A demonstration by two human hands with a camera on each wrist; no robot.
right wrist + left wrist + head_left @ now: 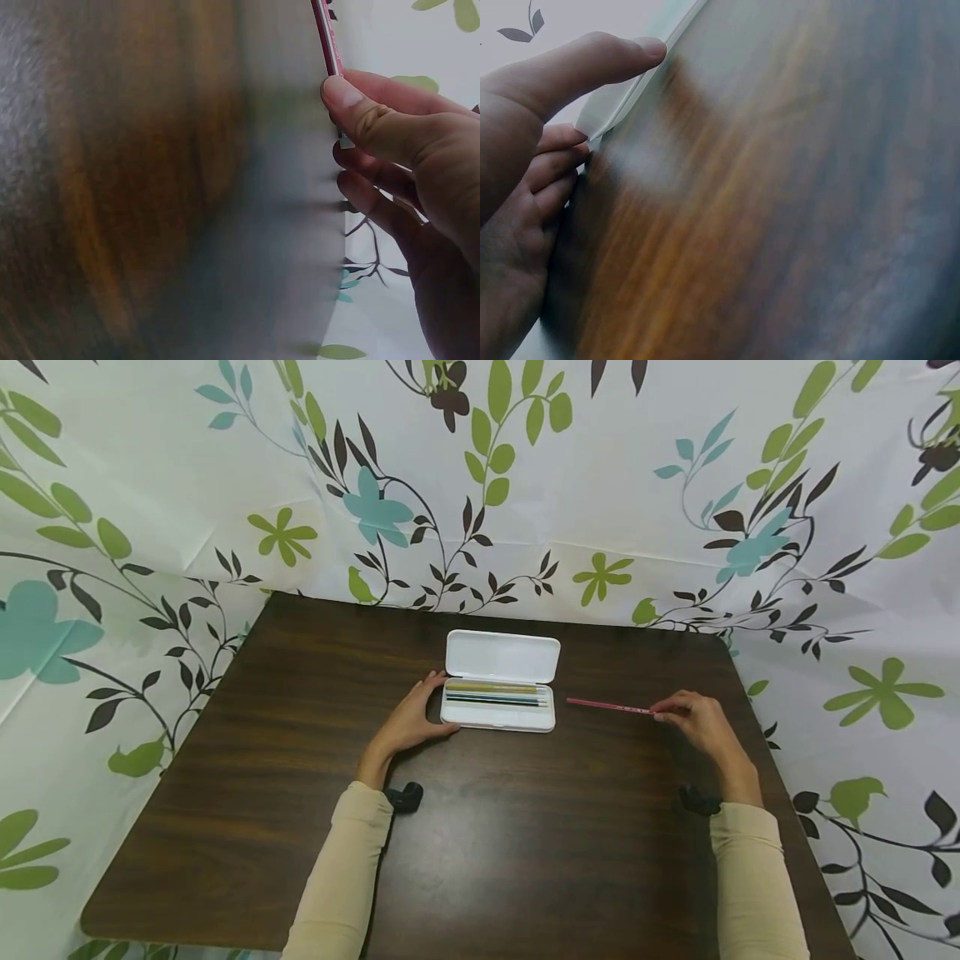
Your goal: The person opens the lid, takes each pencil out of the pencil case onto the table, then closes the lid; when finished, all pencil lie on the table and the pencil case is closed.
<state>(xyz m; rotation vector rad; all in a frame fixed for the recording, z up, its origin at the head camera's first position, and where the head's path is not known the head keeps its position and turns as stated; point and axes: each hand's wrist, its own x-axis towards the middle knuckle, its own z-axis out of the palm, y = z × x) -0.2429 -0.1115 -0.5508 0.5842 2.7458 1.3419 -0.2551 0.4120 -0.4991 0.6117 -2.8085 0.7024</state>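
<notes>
A white pencil case [498, 718] lies on the brown table with its lid [502, 656] raised at the back. Inside are several pencils [491, 694], gold and dark ones among them, lying lengthwise. My left hand [411, 717] grips the case's left end, thumb at the front edge and fingers at the back corner; the left wrist view shows the thumb [607, 64] against the white rim. To the right of the case, my right hand [693, 718] pinches a red pencil [609, 705] near its right end, between thumb [349, 97] and fingers. The pencil points left toward the case.
The dark wood table [525, 860] has its back edge against a white cloth [525, 527] printed with leaves and flowers. More of this cloth hangs at both sides. A black wrist band [405, 797] sits at each sleeve's end.
</notes>
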